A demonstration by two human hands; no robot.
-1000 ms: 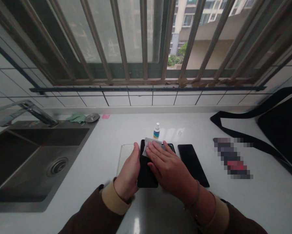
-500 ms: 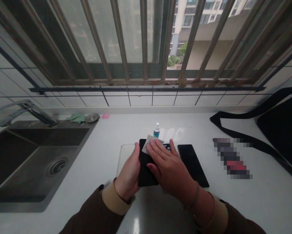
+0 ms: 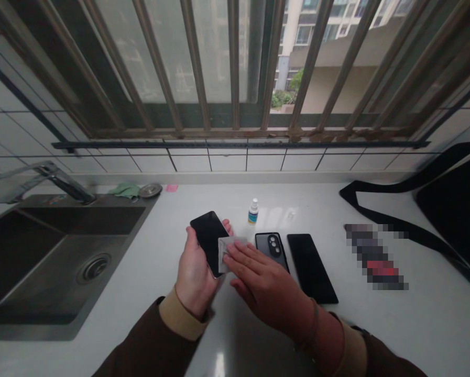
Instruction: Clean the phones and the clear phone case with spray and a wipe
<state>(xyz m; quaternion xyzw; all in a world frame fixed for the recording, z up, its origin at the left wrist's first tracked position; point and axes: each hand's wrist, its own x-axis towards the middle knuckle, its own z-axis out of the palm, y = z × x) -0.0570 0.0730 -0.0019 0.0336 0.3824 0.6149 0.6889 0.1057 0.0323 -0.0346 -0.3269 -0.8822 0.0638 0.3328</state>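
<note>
My left hand (image 3: 195,272) grips a black phone (image 3: 209,235), lifted off the white counter (image 3: 258,335) and tilted to the left, screen up. My right hand (image 3: 258,280) presses a small grey wipe (image 3: 226,247) against the phone's lower right part with its fingers stretched flat. Just right of my hands a dark phone case (image 3: 272,247) with a camera cut-out lies on the counter. Beside the case lies a second black phone (image 3: 311,267). A small white bottle (image 3: 252,211) with a blue label stands behind them.
A steel sink (image 3: 54,262) with a tap (image 3: 57,180) fills the left. A green cloth (image 3: 125,189) and a round drain plug (image 3: 150,190) lie at its back corner. A black bag with a strap (image 3: 447,209) sits far right, a blurred-out object (image 3: 376,256) near it. Barred window behind.
My left hand has lifted the phone off the dark case and swung it to the left. My right hand followed with the wipe. The case now lies uncovered.
</note>
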